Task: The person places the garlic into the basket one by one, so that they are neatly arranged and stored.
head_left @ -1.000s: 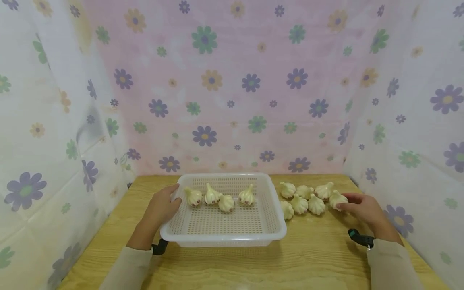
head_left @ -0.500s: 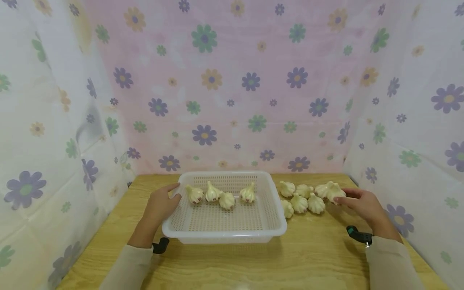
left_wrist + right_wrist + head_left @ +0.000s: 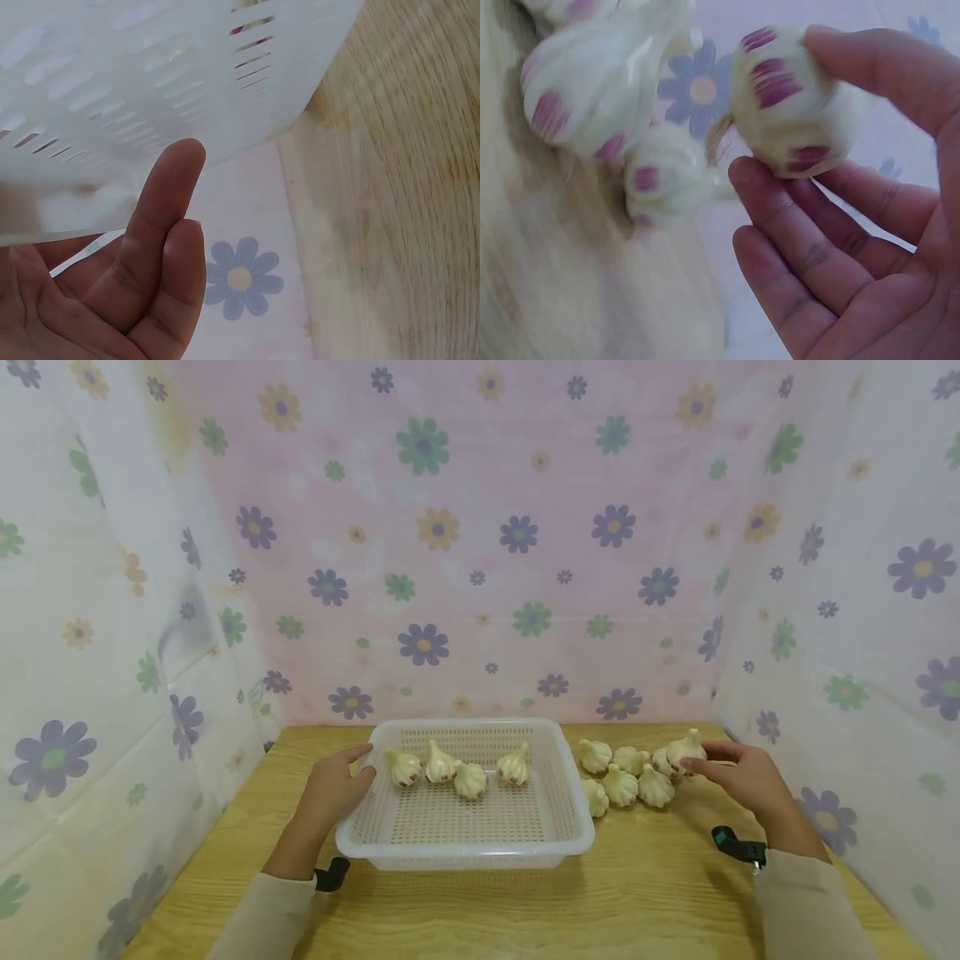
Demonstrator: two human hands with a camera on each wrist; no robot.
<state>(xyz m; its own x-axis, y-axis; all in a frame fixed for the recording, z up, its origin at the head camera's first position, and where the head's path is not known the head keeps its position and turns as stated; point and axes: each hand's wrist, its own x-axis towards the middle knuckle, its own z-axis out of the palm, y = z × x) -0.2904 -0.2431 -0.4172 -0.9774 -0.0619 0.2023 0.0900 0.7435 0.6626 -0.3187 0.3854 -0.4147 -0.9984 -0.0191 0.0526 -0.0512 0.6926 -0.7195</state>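
Note:
My left hand (image 3: 333,789) grips the left rim of a white plastic basket (image 3: 465,852), thumb over the edge; in the left wrist view its fingers (image 3: 176,176) lie against the slotted outer wall. Several garlic bulbs (image 3: 471,782) sit inside along the basket's back half. At the right, my right hand (image 3: 753,785) pinches a garlic bulb (image 3: 686,752) between thumb and fingertips, raised just above the pile. The right wrist view shows this bulb (image 3: 780,105) with purple patches and a tuft of brown roots. Several other bulbs (image 3: 621,785) lie clustered between basket and right hand.
The wooden table (image 3: 637,893) carries the basket and the loose garlic. Flower-patterned cloth (image 3: 480,568) encloses the back and both sides. Each wrist wears a black camera mount (image 3: 738,845) close over the tabletop.
My right hand has lifted its garlic bulb from the right end of the pile, moving slightly left and up. The left hand and basket have stayed nearly in place.

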